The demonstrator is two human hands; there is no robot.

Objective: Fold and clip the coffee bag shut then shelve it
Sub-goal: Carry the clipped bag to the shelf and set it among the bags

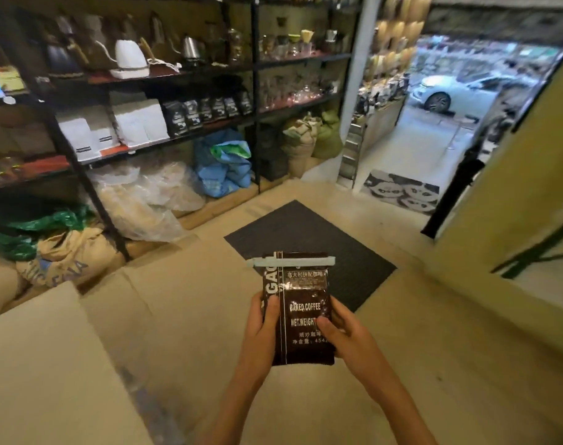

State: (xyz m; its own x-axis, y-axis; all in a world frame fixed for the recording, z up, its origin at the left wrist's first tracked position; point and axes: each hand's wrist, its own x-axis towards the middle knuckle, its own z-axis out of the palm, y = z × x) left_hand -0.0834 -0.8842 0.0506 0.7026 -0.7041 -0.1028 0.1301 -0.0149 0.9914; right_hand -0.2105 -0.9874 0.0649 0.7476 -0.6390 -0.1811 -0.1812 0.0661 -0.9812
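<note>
A dark brown coffee bag (301, 293) with white print stands upright in front of me, held in both hands. A pale blue-grey clip (291, 261) runs across its folded top edge. My left hand (263, 319) grips the bag's left edge, thumb on the front. My right hand (341, 329) grips the right edge, thumb pressed on the front near the lettering. The black metal shelf unit (190, 139) stands to the upper left, with a row of dark coffee bags (206, 112) and white bags (113, 128) on its middle shelf.
Kettles and glassware fill the upper shelves. Burlap sacks (61, 258), clear plastic bags (145, 197) and a blue sack (224, 165) lie under the shelves. A dark mat (309, 239) covers the floor ahead. A pale counter corner (42, 364) is at lower left. An open doorway is at right.
</note>
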